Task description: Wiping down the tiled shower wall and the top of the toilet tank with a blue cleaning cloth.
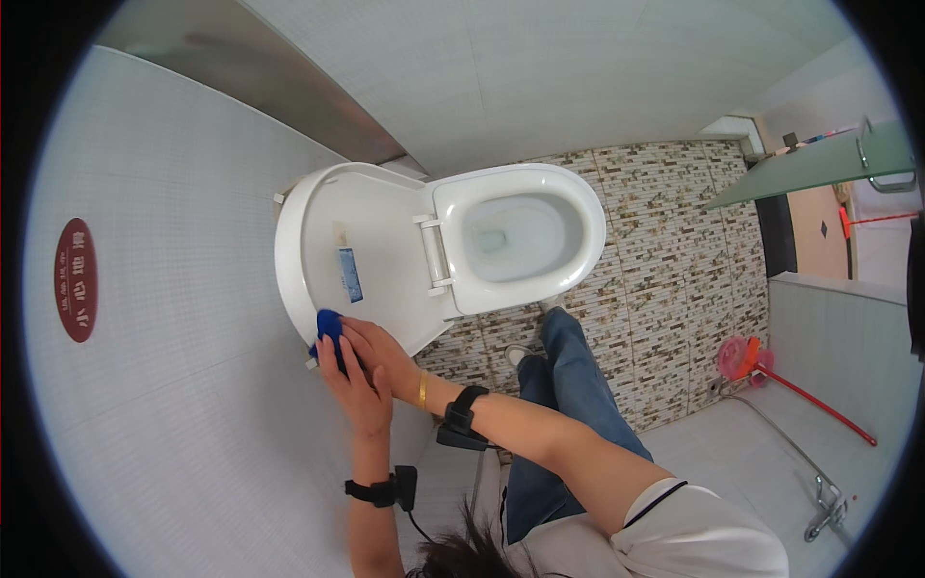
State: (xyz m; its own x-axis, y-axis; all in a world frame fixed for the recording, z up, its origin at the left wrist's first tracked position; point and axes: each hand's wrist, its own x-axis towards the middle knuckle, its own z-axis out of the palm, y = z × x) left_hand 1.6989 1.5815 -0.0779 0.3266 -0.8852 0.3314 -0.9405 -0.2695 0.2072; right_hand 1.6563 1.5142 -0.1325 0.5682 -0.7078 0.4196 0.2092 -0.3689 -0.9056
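Both my hands meet at the near left corner of the white back part [381, 231] of the toilet. A blue cloth [330, 323] is bunched at its curved edge, mostly covered by my fingers. My left hand [358, 393] holds the cloth with fingers bent over it. Right beside it, my right hand [383, 354] has its fingers on the cloth too, partly overlapping the left; its fingertips are hidden. A blue sticker [350, 275] is on the white surface ahead of my hands. The toilet seat [593, 236] lies down on the bowl, its hinge on the left.
A tiled wall [183, 250] with a dark red oval sign [76, 279] stands on the left. Patterned tiles cover the floor [665, 260]. To the right are a glass door [819, 169], a red-handled broom [819, 405] and a shower tap [827, 506].
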